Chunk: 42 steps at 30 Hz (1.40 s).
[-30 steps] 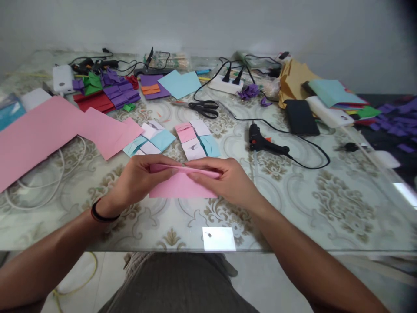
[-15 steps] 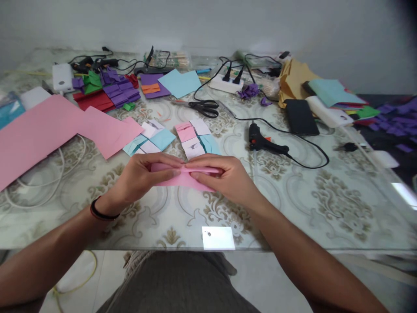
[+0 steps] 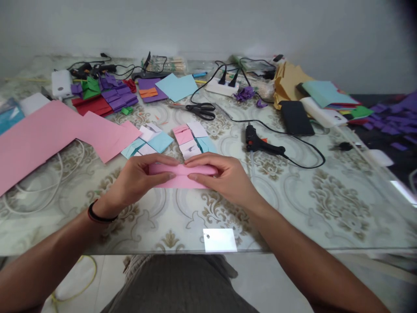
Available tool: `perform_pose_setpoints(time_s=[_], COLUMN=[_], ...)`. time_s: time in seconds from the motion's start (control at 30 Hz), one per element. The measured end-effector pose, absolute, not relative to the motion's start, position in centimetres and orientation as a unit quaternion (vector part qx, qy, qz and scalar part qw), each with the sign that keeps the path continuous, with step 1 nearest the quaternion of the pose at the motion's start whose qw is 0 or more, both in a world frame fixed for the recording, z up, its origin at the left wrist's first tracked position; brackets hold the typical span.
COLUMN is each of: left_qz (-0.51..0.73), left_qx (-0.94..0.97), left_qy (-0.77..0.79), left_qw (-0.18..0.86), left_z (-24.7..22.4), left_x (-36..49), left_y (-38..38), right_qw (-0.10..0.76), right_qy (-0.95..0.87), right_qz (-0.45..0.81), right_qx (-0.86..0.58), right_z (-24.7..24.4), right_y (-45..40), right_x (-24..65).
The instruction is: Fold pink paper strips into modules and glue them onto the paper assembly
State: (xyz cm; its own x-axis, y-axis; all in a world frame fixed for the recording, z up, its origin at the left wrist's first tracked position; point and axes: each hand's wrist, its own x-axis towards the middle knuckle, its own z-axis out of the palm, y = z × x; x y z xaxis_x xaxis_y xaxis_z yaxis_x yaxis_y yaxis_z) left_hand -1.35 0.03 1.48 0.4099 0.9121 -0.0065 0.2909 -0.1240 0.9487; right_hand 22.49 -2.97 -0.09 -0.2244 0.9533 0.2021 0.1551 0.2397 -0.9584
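A piece of pink paper (image 3: 181, 181), partly folded over, is pinched between my two hands just above the table. My left hand (image 3: 138, 178) grips its left part, thumb in front and fingers behind. On the right part, my right hand (image 3: 224, 176) holds it the same way, the two sets of fingertips almost meeting at the middle. Right behind my hands lie two groups of folded paper squares, one blue and white (image 3: 153, 138), the other pink, white and blue (image 3: 187, 138).
Large pink sheets (image 3: 39, 134) cover the table's left side. Black scissors (image 3: 200, 110) lie behind the squares, and a black glue gun (image 3: 262, 141) with its cord sits to the right. A white power strip (image 3: 223, 86), folded purple papers (image 3: 119, 93) and a black phone-like slab (image 3: 296, 117) are farther back.
The folded upper part of the pink paper has turned to face me more, showing a broader band between my thumbs and fingers. Both hands keep their grip. The view has shifted slightly.
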Motion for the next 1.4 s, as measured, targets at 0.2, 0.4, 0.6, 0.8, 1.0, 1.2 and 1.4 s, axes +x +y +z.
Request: perform_pose_setpoints(time_s=[0.2,0.4,0.6,0.8,1.0,1.2,1.4], left_qz=[0.303,0.316,0.232,0.245,0.330,0.435,0.501], left_qx=[0.702,0.710,0.762,0.843,0.856,0.855,0.830], left_qy=[0.464,0.457,0.383,0.344,0.325,0.207,0.154], left_qw=[0.448,0.433,0.469,0.333,0.231,0.193,0.189], left_z=[1.4,1.1,0.9,1.2,3.8,11.1,15.6], left_x=[-1.2,-1.3,-1.3,-0.7,-0.1,-0.3,0.8], left_y=[-0.1,-0.1,-0.1,-1.7,-2.6,-0.6,0.4], right_qw=[0.437,0.457,0.487,0.538,0.562,0.551,0.565], right_qy=[-0.641,-0.578,-0.577,-0.630,-0.684,-0.768,-0.775], right_qz=[0.408,0.441,0.458,0.397,0.269,0.093,0.036], right_qx=[-0.483,-0.513,-0.468,-0.396,-0.379,-0.314,-0.279], right_z=[-0.1,-0.4,0.2,1.1,3.8,10.5,15.0], right_y=[-3.1,-2.8,-3.1,-4.3,-4.7,-3.7,-3.1], right_x=[22.1,22.1,21.7,20.5,20.6,22.2,22.7])
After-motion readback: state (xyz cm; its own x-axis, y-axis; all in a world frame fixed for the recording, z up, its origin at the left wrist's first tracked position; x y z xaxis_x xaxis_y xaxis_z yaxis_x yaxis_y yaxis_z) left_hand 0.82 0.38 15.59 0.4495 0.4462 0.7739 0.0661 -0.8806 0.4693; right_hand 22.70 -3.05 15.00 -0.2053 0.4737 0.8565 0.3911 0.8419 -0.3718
